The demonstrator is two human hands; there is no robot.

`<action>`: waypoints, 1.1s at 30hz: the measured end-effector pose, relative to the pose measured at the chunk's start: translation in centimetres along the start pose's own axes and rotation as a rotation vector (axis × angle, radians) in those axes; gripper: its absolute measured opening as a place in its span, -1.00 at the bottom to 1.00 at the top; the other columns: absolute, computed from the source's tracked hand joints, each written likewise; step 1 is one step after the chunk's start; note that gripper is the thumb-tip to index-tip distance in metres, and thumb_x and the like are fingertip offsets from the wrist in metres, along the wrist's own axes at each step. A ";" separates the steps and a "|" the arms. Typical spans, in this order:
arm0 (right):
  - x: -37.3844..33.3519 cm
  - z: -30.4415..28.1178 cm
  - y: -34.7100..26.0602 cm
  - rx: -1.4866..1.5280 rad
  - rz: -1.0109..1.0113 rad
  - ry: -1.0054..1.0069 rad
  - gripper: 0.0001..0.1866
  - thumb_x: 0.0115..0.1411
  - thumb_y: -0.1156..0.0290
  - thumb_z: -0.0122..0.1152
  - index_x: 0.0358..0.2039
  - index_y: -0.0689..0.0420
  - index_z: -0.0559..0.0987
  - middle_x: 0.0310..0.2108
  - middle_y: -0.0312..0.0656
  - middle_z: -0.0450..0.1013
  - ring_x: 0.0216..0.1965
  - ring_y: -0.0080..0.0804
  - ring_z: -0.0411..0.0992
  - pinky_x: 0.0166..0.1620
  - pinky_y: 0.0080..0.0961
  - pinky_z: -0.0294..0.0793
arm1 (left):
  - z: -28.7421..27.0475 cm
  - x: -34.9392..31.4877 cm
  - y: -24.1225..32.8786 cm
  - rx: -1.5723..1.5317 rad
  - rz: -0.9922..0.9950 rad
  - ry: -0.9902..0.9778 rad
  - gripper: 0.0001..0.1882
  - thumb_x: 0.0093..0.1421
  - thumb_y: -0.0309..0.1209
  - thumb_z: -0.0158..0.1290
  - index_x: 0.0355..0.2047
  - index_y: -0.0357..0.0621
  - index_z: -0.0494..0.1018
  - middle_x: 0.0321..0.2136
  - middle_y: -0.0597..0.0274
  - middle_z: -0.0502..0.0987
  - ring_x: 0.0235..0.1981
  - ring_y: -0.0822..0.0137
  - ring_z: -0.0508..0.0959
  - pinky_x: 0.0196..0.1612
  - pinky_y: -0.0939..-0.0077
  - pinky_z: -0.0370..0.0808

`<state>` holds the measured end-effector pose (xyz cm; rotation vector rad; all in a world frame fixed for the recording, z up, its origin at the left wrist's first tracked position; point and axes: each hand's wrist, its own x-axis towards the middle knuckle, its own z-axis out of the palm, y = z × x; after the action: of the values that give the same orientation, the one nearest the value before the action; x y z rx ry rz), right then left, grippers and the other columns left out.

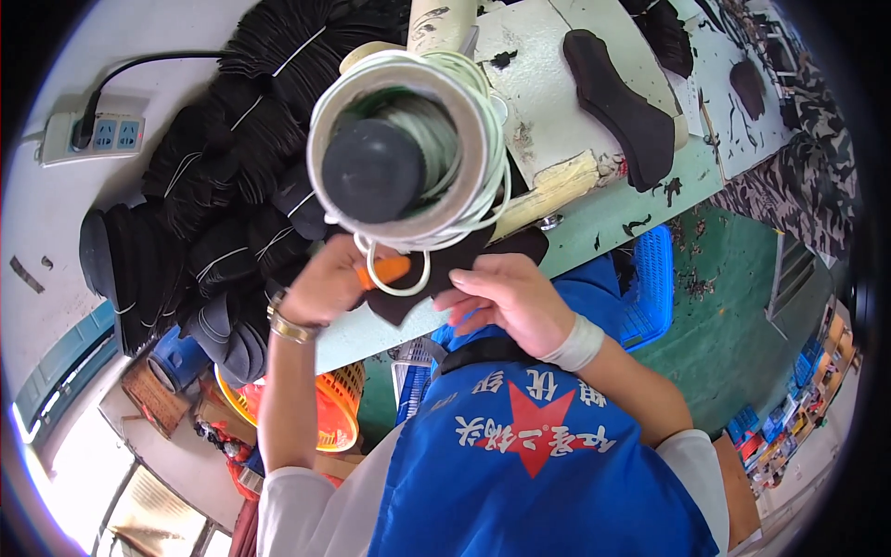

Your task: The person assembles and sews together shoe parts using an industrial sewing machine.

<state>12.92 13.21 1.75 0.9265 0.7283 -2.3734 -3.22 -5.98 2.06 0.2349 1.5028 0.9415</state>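
My left hand point(320, 283), with a watch at the wrist, is closed around an orange-handled tool point(384, 271) whose working end I cannot make out. A white band loop point(422, 283) hangs in front of that tool. To the right, my right hand point(515, 302) has its thumb and fingers apart, near the dark cut pieces point(394, 306) on the table's near edge. A white wrapping covers its wrist. Above both hands stands a wide round tube point(320, 153) draped with white elastic bands point(497, 139); a black round knob point(373, 170) sits inside and hides part of the table.
Bundles of black pieces point(213, 139) tied with white bands pile up at left. A dark sock-shaped piece point(622, 111) lies on the pale machine bed point(529, 111). Below are a blue basket point(654, 283) and an orange basket point(348, 399). A power strip point(102, 135) is at far left.
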 end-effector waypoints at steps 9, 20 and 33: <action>2.0 2.2 0.3 0.166 -0.083 0.031 -0.56 0.22 0.13 0.14 -0.26 0.36 0.53 -0.30 -0.04 0.53 -0.31 -0.29 0.54 -0.26 -0.46 0.59 | -0.9 2.0 5.7 0.601 0.338 0.108 -0.73 0.09 -0.55 0.00 -0.17 -0.30 0.51 -0.26 0.07 0.62 -0.23 0.38 0.54 -0.10 0.45 0.44; -6.0 -4.3 -8.7 -1.027 -1.454 1.048 -0.85 0.06 0.62 0.27 -0.32 0.33 0.55 -0.53 -0.14 0.43 -0.55 -0.53 0.34 -0.46 -0.53 0.36 | 6.0 0.8 -0.9 0.017 0.109 -0.069 -0.65 0.24 -0.16 0.05 -0.31 -0.28 0.47 -0.57 0.28 0.52 -0.56 0.55 0.49 -0.49 0.63 0.42; -2.5 -10.1 -10.4 -1.850 -1.318 1.050 -0.75 -0.13 0.54 0.26 -0.34 0.21 0.57 -0.42 -0.15 0.34 -0.37 -0.20 0.36 -0.33 -0.30 0.40 | 9.4 3.7 -10.9 0.801 0.292 0.630 -0.83 0.15 -0.33 0.08 -0.35 -0.15 0.52 -0.51 0.04 0.49 -0.46 -0.03 0.51 -0.44 0.20 0.42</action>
<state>12.92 27.86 0.36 0.5478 3.5458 -0.2676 8.69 -6.76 -6.80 0.8057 2.4426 0.6056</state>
